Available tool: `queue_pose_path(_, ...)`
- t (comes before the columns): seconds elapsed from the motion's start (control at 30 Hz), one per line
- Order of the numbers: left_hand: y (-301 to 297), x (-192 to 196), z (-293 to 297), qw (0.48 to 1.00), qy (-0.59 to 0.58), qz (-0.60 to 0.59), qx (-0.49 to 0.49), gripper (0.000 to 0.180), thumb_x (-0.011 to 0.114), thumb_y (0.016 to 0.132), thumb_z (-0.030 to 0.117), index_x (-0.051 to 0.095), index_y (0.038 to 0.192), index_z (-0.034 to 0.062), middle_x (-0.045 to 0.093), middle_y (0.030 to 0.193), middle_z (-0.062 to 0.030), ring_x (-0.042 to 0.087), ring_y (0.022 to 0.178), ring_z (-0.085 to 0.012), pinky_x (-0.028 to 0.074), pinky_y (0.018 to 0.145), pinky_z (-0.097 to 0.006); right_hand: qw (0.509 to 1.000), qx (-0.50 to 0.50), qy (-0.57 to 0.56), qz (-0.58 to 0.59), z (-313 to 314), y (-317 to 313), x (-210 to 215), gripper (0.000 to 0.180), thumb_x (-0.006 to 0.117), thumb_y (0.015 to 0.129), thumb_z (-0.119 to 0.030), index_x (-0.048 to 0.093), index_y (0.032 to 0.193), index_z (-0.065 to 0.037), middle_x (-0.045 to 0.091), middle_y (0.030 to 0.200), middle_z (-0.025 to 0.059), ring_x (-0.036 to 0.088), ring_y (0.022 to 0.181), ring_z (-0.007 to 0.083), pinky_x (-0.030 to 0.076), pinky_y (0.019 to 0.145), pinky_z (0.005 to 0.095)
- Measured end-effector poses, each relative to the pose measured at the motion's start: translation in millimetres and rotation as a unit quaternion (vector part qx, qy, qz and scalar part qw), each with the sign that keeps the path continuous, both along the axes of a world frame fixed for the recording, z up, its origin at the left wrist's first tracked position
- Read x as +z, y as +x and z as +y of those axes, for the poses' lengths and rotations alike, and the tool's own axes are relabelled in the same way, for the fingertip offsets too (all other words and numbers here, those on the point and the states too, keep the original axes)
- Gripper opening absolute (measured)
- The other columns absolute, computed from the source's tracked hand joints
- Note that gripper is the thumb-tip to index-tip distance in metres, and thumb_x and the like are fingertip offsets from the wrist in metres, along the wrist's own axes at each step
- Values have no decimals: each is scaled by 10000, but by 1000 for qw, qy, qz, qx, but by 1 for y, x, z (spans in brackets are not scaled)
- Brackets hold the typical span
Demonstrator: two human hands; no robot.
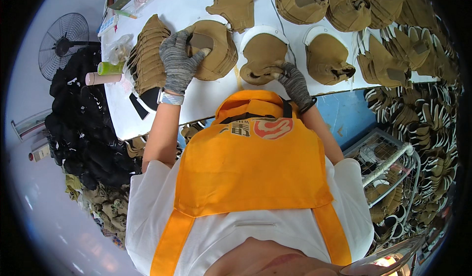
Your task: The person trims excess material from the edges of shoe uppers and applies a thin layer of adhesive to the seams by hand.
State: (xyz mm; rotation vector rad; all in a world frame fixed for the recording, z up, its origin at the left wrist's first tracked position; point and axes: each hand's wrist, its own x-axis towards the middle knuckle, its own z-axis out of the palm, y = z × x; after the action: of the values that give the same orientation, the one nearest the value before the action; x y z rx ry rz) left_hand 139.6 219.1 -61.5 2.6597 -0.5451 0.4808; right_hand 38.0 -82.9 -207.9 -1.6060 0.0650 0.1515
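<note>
My left hand [178,63], in a grey knitted glove, lies at the left edge of a stack of brown shoe uppers [219,55]. Its thumb stretches across the top piece, apart from the fingers. To its left stands a fanned row of brown uppers [150,50]. In a matching glove, my right hand [296,85] pinches the lower right edge of a single brown shoe upper [265,50] with a white curved rim. That upper lies on the white table [191,0]; the fingertips beneath its edge are partly hidden. Another brown upper [327,55] lies just right of it.
More piles of brown uppers [346,10] line the table's far right. A green roll [109,68] and a pink cylinder [102,78] sit at the left edge. Black pieces [88,123] are heaped beside a fan [63,46]. A wire cart [388,158] stands at right.
</note>
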Motion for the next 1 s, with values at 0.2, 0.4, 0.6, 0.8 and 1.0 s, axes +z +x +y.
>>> queue_pose_path(0.2,-24,30,-15,992,-16,-121,11,504,798,693,259,615,1116,54,602,1057,-104,544,991,-276,421,913,-408,990,-131,-28,-45,-22,4,33,258,520,881,3,587,1130,15,645,1018,87,606,909,142,502,796,264)
queue_pose_path(0.4,-69,27,-44,898,-352,253,-73,410,637,886,266,545,1203,21,580,1098,-117,546,1026,-215,436,889,-320,972,-179,143,-59,-46,5,97,394,533,939,-225,460,1257,-5,585,1138,85,595,993,202,484,869,293)
queue_pose_path(0.6,-68,42,-54,712,-530,437,-144,466,544,939,351,498,1259,15,540,1191,-87,493,1088,-163,399,942,-283,979,-102,-43,-172,-17,14,144,459,493,957,-332,438,1277,-7,600,1122,86,589,964,207,492,810,295)
queue_pose_path(0.8,-83,48,-69,719,-561,393,-116,506,571,935,299,414,1339,38,526,1234,-73,478,1112,-141,384,967,-284,986,-91,95,-104,4,17,127,388,457,975,-293,478,1228,0,552,878,27,469,686,58,397,557,196)
queue_pose_path(1.0,-75,11,-24,832,-408,333,-175,505,527,947,355,454,1319,23,542,1235,-78,500,1116,-145,375,987,-285,968,-175,130,-127,24,36,130,302,465,948,-153,496,1203,6,580,1026,63,547,831,105,472,669,216)
